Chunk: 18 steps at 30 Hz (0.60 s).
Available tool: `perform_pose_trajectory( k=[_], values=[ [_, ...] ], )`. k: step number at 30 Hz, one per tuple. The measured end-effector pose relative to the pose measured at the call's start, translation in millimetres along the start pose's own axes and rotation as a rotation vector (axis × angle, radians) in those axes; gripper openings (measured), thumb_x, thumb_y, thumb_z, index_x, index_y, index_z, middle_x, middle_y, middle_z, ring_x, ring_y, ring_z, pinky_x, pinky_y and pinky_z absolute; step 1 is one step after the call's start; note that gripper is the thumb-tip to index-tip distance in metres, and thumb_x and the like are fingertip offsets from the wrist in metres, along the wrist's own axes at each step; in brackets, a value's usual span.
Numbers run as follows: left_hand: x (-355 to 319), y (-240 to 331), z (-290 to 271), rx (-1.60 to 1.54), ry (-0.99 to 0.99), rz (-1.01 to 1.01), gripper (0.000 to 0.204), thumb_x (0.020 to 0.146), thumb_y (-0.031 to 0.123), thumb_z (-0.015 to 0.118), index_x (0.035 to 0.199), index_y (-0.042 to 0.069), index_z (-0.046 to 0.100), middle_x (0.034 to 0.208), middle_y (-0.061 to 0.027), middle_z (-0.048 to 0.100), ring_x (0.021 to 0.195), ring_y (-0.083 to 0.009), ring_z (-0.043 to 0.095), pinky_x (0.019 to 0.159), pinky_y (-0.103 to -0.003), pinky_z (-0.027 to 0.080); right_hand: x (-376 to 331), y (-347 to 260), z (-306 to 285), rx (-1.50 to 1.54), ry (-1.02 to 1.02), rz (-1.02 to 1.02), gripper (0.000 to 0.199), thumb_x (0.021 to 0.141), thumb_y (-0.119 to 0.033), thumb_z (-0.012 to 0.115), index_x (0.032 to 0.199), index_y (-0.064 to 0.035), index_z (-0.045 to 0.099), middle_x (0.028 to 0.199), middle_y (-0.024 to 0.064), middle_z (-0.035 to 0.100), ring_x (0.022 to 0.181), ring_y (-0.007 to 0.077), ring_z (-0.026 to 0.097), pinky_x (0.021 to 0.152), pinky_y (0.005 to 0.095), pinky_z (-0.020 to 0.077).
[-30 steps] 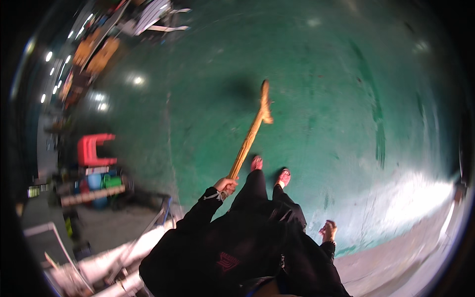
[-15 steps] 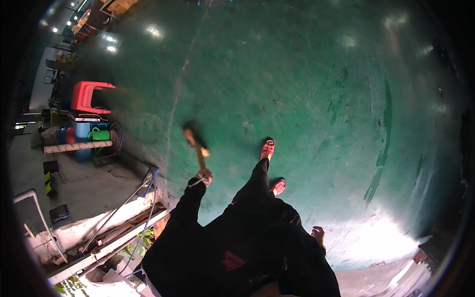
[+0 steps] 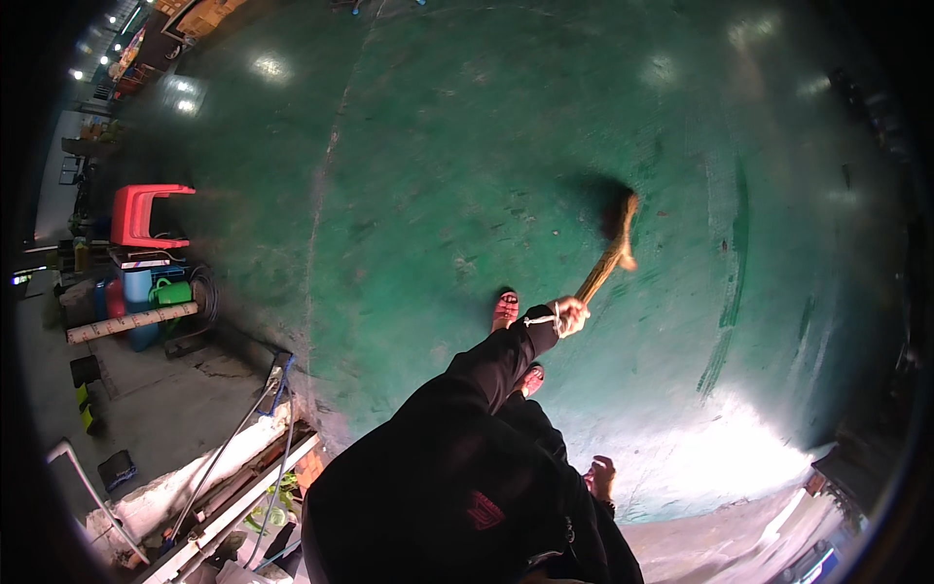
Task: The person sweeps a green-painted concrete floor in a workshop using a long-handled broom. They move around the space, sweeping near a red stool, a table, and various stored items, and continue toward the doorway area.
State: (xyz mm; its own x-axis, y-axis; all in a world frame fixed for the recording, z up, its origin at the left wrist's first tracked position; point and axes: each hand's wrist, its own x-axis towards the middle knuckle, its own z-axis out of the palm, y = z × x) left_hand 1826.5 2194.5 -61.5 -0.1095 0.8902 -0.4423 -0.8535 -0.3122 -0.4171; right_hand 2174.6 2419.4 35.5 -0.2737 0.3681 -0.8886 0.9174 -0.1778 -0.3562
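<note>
My left hand (image 3: 570, 317) is closed around the lower end of a brown wooden stick (image 3: 605, 268), with a pale band at the wrist. The stick slants up and to the right above the green floor (image 3: 457, 185). A short stub juts from its side, and a dark blur lies beside its far end; I cannot tell whether that is shadow. Low at my right side hangs my right hand (image 3: 601, 478), fingers loosely bent and a little apart, with nothing visible in it. My feet in red sandals (image 3: 506, 307) show below the left arm.
At the left stand a red plastic stool (image 3: 131, 216), a green watering can (image 3: 172, 292) and a patterned tube (image 3: 131, 323). A white-edged ledge (image 3: 233, 506) with pipes and plants runs along the lower left. Bright light falls on the floor at the lower right.
My left hand has swung the wooden stick from left to right, across the front of my body. My right hand has shifted slightly left and down. The view has turned a little.
</note>
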Motion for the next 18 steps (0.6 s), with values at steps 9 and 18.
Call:
perform_pose_trajectory(
  k=[9,18],
  values=[
    [-200.3,-18.5,-9.4,0.222,-0.060,0.470,0.018,0.075,0.009,0.046,0.088,-0.002,0.041,0.053,0.0003,0.036,0.037,-0.0049,0.032,0.032,-0.018,0.031,19.0,-33.9,24.0,-0.043,0.020,-0.001,0.020,0.074,-0.004,0.044,0.093,-0.0094,0.048,0.054,0.0028,0.041,0.039,0.0126,0.041,0.036,0.0265,0.0400],
    [-369.3,-121.2,-131.8,-0.128,0.700,0.818,0.023,0.067,-0.003,0.049,0.055,0.009,0.033,0.041,0.0018,0.030,0.030,-0.0074,0.031,0.027,-0.021,0.023,78.1,-160.3,84.7,-0.042,-0.174,-0.207,0.019,0.073,-0.008,0.045,0.091,-0.0082,0.050,0.056,0.0027,0.042,0.042,0.0123,0.042,0.037,0.0267,0.0402]
  ],
)
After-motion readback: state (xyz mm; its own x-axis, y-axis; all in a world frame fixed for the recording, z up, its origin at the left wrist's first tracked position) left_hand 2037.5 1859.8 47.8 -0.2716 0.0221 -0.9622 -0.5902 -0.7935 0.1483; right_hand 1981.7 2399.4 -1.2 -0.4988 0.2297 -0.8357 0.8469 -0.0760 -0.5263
